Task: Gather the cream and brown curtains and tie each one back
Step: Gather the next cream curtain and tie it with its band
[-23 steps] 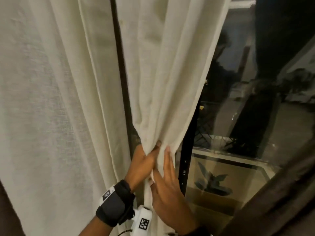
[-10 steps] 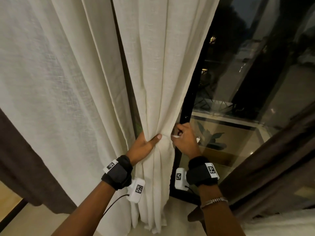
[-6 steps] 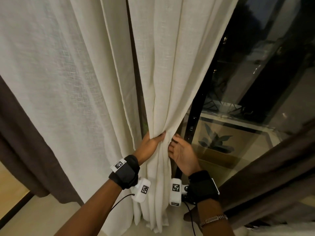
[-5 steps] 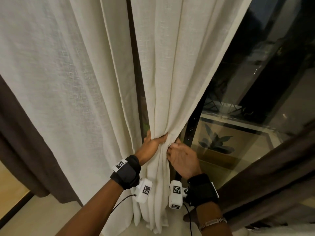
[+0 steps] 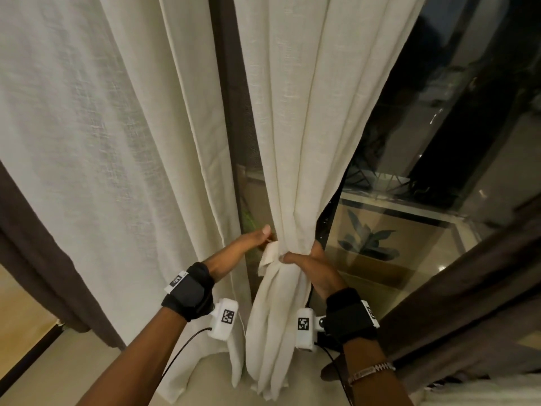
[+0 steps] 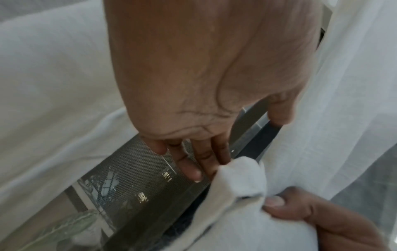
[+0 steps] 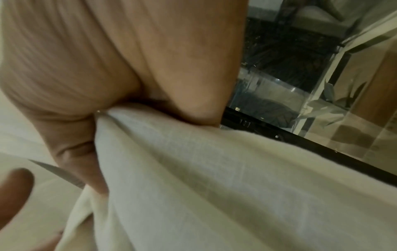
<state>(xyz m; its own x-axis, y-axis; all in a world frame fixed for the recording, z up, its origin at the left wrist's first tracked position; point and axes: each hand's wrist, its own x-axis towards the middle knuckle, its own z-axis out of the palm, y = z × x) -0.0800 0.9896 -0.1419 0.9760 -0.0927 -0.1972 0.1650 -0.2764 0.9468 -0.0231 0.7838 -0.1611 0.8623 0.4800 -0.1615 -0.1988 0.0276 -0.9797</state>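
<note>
The middle cream curtain (image 5: 295, 136) is bunched into a narrow bundle at waist height. My right hand (image 5: 301, 253) grips round that bundle, thumb in front. In the right wrist view the cream curtain (image 7: 193, 169) fills the hand. A short cream tie strip (image 5: 268, 256) sticks out on the bundle's left, its end loose under the right thumb. My left hand (image 5: 268, 235) is beside it with straight fingers. In the left wrist view its fingertips (image 6: 194, 173) touch the tie strip (image 6: 240, 171) without holding it.
A second cream panel (image 5: 117, 142) hangs loose on the left. Brown curtains hang at the far left (image 5: 32, 253) and the lower right (image 5: 468, 288). A dark window post (image 5: 231, 112) and the glass pane (image 5: 424, 142) stand behind. Pale floor (image 5: 73, 361) lies below.
My left hand has let go of the bunched curtain and opened beside it. The right hand has closed round the bundle, and the tie strip's end now shows.
</note>
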